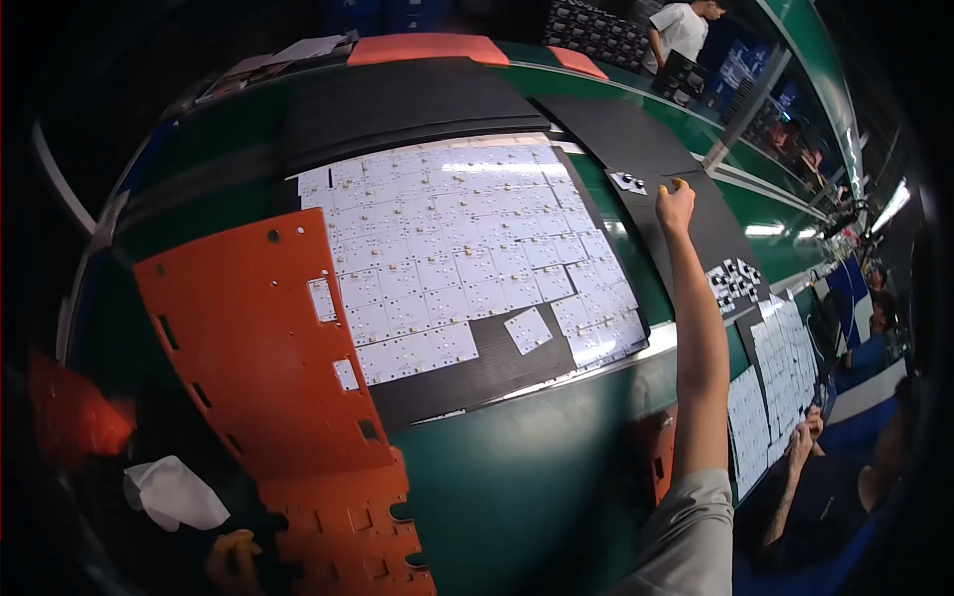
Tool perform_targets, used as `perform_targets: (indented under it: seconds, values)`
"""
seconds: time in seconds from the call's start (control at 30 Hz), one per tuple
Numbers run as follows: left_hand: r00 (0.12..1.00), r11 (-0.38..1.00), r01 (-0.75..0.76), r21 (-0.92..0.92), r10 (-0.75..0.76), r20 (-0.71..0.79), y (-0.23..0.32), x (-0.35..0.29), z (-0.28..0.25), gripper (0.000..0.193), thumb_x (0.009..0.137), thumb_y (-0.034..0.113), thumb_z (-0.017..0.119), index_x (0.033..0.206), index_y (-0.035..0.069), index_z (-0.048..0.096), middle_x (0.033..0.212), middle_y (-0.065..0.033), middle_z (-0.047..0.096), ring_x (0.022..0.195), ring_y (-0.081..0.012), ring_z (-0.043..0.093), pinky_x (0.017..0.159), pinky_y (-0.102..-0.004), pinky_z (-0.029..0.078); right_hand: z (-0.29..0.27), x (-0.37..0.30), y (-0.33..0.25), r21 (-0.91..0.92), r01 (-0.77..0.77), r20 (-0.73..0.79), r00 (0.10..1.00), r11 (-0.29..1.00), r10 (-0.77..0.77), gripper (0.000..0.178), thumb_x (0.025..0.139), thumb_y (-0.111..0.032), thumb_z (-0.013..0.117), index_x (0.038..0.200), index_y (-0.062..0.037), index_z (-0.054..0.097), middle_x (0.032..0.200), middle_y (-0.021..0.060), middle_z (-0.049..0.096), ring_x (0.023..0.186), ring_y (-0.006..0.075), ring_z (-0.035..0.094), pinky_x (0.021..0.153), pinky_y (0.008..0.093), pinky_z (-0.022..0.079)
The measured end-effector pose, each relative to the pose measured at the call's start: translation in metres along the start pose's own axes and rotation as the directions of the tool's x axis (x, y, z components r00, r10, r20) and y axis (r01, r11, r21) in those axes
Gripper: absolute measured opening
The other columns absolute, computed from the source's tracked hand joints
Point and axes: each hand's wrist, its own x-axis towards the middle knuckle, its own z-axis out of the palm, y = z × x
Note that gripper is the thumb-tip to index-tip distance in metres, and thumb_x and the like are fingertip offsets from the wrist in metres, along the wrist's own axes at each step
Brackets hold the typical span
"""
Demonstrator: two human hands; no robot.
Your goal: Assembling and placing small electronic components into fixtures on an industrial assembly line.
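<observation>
My right arm reaches far across the bench. My right hand (676, 206), with yellow covers on its fingertips, hovers over a black board (686, 149). Its thumb and forefinger look a little apart, and I see nothing between them. Just left of it lies a small white circuit board piece with black parts (628, 183). At the lower left, in shadow, is my left hand (235, 558), also with yellow on its fingers, beside an orange slotted plate (343, 526); its grip is unclear. A larger orange plate (248, 338) overlaps the left side of many white circuit boards (447, 238).
One loose white board (528, 330) sits askew on the black sheet (477, 387). Black-parted pieces (733, 283) cluster at the right. A crumpled white cloth or bag (176, 494) is lower left. A co-worker's hands (803, 437) touch other white boards (785, 368); another person (681, 35) stands behind.
</observation>
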Motion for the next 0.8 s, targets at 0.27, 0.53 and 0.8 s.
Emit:
perform_targets:
  seconds: [0.27,0.53,0.8]
  values:
    - [0.996,0.990,0.080,-0.120,-0.077,0.035,-0.005,-0.006,-0.002,0.021,0.100,0.010,0.058,0.112,-0.002,0.069,0.089,0.0001,0.067,0.068,-0.0046,0.051,0.059,-0.0185,0.038,-0.151,-0.061,-0.032,-0.303,0.538,0.384,0.824,0.787,-0.416,0.054,0.086,-0.026,0.071,0.129,0.0023,0.055,0.131,0.0239,0.054,0.117,0.0398,0.056,0.098,0.0441,0.048]
    - [0.978,0.984,0.125,-0.128,-0.101,0.180,-0.024,-0.011,-0.014,0.026,0.101,0.009,0.054,0.124,0.000,0.060,0.102,-0.0051,0.066,0.071,-0.0051,0.051,0.060,-0.0179,0.038,-0.355,-0.311,-0.159,0.296,0.667,0.583,0.442,0.684,-0.682,0.041,0.085,-0.024,0.074,0.117,-0.0024,0.060,0.107,0.0181,0.066,0.100,0.0368,0.064,0.084,0.0453,0.054]
    - [0.988,0.976,-0.094,-0.195,0.115,0.102,-0.022,-0.017,-0.033,0.029,0.100,0.009,0.058,0.127,-0.001,0.061,0.104,-0.0023,0.066,0.074,-0.0025,0.050,0.059,-0.0161,0.035,-0.531,-0.494,-0.226,0.912,-0.062,-0.123,0.902,-0.407,-0.414,0.019,0.097,-0.017,0.061,0.095,0.0012,0.065,0.097,0.0188,0.063,0.089,0.0347,0.064,0.077,0.0452,0.055]
